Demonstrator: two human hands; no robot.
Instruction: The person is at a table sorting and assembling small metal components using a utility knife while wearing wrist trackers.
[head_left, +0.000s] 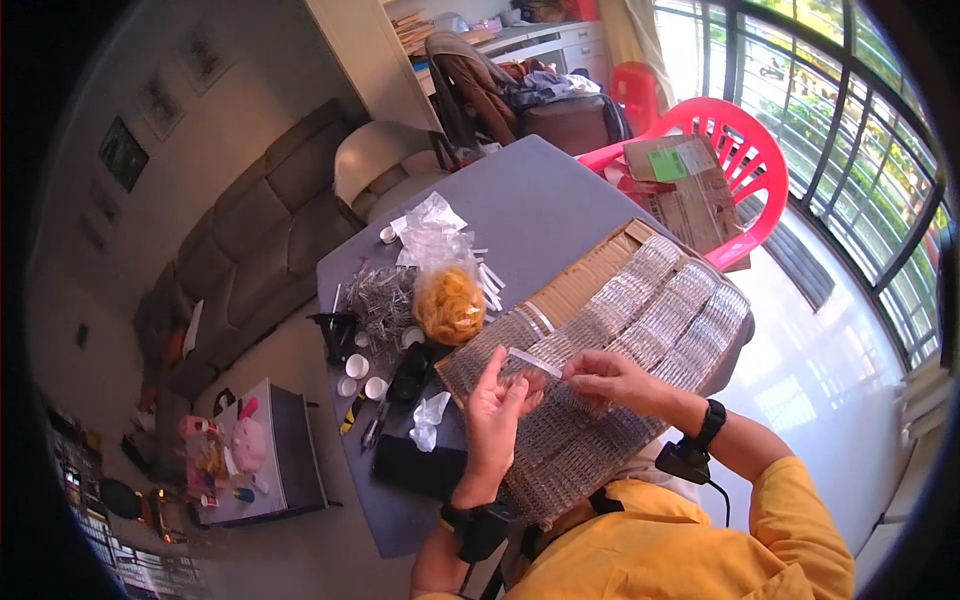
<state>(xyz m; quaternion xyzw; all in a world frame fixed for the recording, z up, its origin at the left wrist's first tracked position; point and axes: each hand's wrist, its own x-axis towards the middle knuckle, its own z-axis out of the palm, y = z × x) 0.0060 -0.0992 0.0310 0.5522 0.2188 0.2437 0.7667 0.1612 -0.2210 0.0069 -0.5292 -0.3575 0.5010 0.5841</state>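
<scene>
A narrow white strip (pixel 535 362) is stretched between my two hands, above a cardboard sheet. My right hand (pixel 612 380) pinches its right end between thumb and fingertips. The strip's other end meets my left hand (pixel 492 412), whose index finger points away from me while the thumb and remaining fingers curl in; these are partly blurred. Below my hands, rows of small shiny silver pieces (pixel 640 310) cover most of the cardboard sheet (pixel 580 275). The sheet lies tilted at the table's near right edge, partly over my lap.
On the grey table (pixel 540 200) sit a clear bag of yellow rubber bands (pixel 450 305), a heap of thin metallic pieces (pixel 382 305), white caps (pixel 357 366), a yellow cutter (pixel 352 413) and a black case (pixel 418 467). A pink chair (pixel 765 150) holds a cardboard box (pixel 690 195).
</scene>
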